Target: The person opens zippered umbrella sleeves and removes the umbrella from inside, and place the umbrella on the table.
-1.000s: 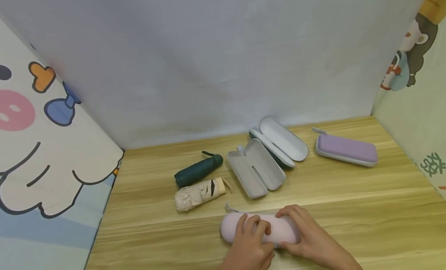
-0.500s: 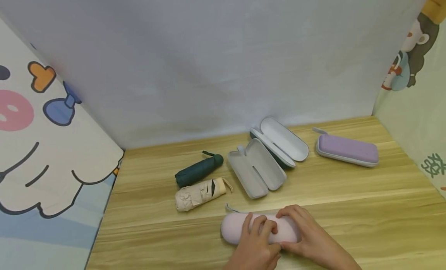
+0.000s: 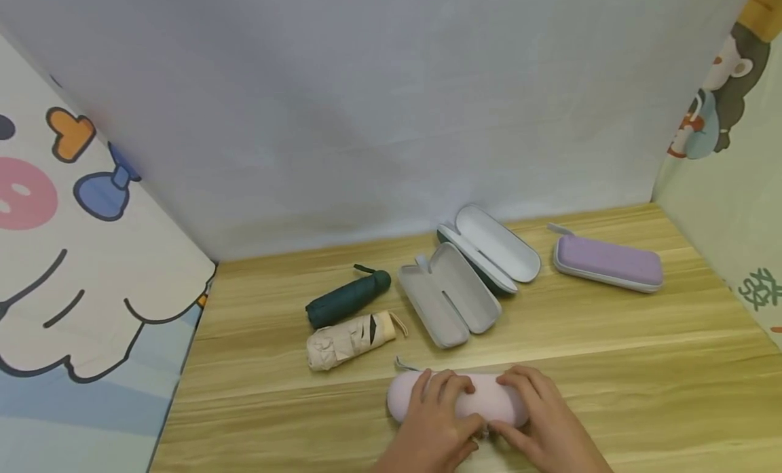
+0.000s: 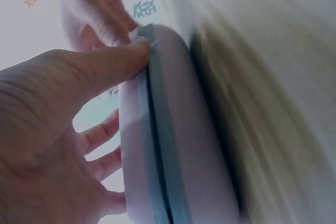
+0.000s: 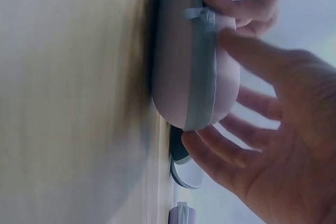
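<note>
A pink case (image 3: pixel 487 400) is gripped by left hand (image 3: pixel 436 419) and right hand (image 3: pixel 545 419) toward the desk's (image 3: pixel 256 419) unseen front edge. Its zipper (image 5: pixel 203 66) is clearest from wrists.

Three views, one pink zip case (image 3: pixel 489 397).
Head camera: high, facing forward and down over tabletop (image 3: pixel 263 425). Wrist cameras: close in, frames turned sideways, both sharing its zip band (image 5: pixel 200 87).

Head view: even, muted light. Wrist views: hazy, highlights overexposed; tabletop (image 5: pixel 68 98) blurred, shadow dark along pink case (image 5: pixel 173 72)
</note>
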A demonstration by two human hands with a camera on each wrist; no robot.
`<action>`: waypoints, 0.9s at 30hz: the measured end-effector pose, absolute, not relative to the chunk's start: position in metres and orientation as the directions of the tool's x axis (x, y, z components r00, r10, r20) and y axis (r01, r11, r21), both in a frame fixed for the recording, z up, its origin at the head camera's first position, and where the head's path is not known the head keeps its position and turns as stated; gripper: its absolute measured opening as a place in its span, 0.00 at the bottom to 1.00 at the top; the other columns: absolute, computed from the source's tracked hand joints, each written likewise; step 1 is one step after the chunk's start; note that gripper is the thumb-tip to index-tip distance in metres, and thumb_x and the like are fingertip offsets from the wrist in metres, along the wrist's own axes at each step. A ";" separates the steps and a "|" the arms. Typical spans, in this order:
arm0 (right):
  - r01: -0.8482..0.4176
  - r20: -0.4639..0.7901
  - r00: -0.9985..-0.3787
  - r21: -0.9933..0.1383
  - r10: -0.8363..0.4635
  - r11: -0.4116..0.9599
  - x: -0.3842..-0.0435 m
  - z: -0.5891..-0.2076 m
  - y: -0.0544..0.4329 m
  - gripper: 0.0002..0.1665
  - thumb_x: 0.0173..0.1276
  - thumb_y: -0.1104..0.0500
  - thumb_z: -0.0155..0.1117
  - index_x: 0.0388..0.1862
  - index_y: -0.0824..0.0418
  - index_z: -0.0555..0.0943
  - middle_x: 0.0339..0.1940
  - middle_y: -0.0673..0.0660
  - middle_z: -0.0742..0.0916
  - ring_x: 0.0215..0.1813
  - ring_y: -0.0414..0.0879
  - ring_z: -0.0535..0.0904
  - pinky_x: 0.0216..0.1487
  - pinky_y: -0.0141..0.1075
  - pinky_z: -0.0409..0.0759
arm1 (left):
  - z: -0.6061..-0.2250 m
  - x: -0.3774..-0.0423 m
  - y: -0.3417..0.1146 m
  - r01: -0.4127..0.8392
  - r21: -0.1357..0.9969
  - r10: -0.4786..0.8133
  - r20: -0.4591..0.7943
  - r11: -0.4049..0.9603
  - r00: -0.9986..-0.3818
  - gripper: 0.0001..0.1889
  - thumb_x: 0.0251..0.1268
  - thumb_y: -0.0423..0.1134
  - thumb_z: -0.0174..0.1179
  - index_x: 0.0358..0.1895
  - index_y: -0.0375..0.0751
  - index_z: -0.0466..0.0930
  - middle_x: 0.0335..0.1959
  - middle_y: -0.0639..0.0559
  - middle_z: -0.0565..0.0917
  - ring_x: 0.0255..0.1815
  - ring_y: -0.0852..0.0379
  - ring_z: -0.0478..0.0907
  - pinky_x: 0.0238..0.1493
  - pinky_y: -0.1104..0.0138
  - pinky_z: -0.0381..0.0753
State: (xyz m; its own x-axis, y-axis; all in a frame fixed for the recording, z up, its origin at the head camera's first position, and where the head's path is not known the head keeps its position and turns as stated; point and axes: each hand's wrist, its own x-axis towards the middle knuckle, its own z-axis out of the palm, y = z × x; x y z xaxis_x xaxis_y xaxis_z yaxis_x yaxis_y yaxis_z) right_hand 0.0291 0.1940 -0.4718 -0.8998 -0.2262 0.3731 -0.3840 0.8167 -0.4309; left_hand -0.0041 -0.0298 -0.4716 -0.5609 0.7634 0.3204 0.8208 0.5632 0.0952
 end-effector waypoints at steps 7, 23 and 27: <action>-0.377 0.497 -0.855 -0.398 -0.149 0.836 0.039 -0.477 0.190 0.28 0.64 0.35 0.73 0.44 0.57 0.79 0.50 0.56 0.85 0.50 0.49 0.83 0.54 0.28 0.77 | -0.463 -0.010 -0.041 0.778 0.147 0.725 0.292 0.611 -0.624 0.14 0.62 0.48 0.75 0.46 0.57 0.80 0.62 0.51 0.78 0.64 0.53 0.76 0.61 0.52 0.80; 0.167 -0.130 -0.985 -0.590 0.111 0.790 0.047 -0.476 0.168 0.05 0.67 0.51 0.76 0.36 0.47 0.86 0.28 0.40 0.82 0.26 0.29 0.69 0.30 0.28 0.71 | -0.460 -0.010 -0.045 0.632 0.106 0.608 0.190 0.768 -0.771 0.35 0.59 0.65 0.71 0.66 0.52 0.75 0.61 0.53 0.84 0.57 0.52 0.81 0.50 0.53 0.77; 0.214 -0.191 -0.974 -0.608 0.120 0.765 0.044 -0.477 0.162 0.04 0.67 0.52 0.75 0.36 0.48 0.87 0.26 0.39 0.87 0.25 0.30 0.75 0.29 0.30 0.74 | -0.458 -0.010 -0.043 0.626 0.104 0.607 0.167 0.773 -0.777 0.34 0.61 0.66 0.68 0.66 0.52 0.76 0.60 0.54 0.84 0.56 0.53 0.81 0.49 0.54 0.76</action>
State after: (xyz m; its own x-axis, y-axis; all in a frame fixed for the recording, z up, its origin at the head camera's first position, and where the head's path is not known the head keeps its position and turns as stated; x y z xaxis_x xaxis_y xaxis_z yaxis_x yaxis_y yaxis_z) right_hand 0.0437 0.1615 -0.4774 -0.9742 0.1203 -0.1910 0.2136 0.7649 -0.6077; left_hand -0.0098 -0.0428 -0.4583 -0.7771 0.6068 0.1671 0.6258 0.7730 0.1037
